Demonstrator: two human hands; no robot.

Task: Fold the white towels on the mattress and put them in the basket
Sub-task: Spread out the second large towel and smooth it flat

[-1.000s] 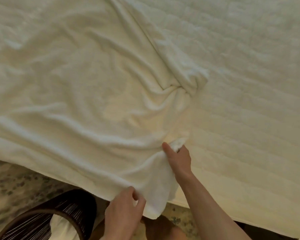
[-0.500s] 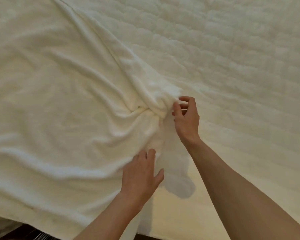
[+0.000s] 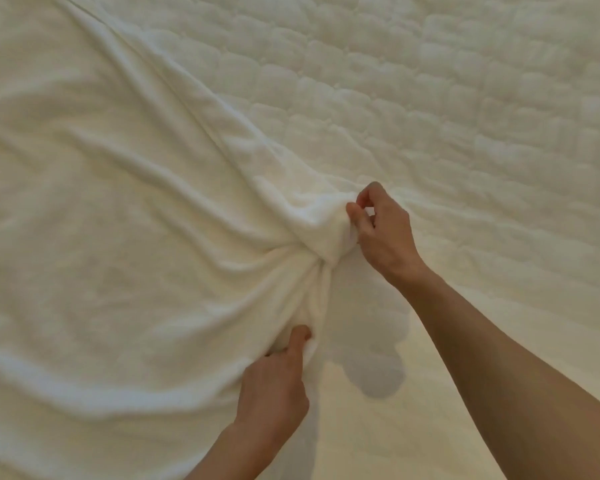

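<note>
A large white towel (image 3: 118,237) lies spread over the left part of the quilted mattress (image 3: 465,116), rumpled into long soft ridges that run toward one gathered spot near the middle of the bed. There the cloth twists into a tight bunch, and its right edge runs up and away to the far left corner of what I can see. The person's right hand (image 3: 381,233) sits at the upper end of that bunch, knuckles up, with the thumb and curled fingertips (image 3: 353,211) pinching a fold of the towel where it meets the bare mattress. The right forearm reaches in from the lower right, lifted clear of the bed. The left hand (image 3: 274,386) comes in from the bottom edge, nearer to the person, and grasps the lower end of the same bunch: one finger lies along the cloth and the others are tucked under the towel's edge, so I cannot see exactly how they close. The two hands are near each other, with the twisted stretch of towel between them. A grey shadow (image 3: 371,327) of the arms falls on the smooth mattress just to the right of the left hand. The right half of the mattress shows only its stitched quilting.
</note>
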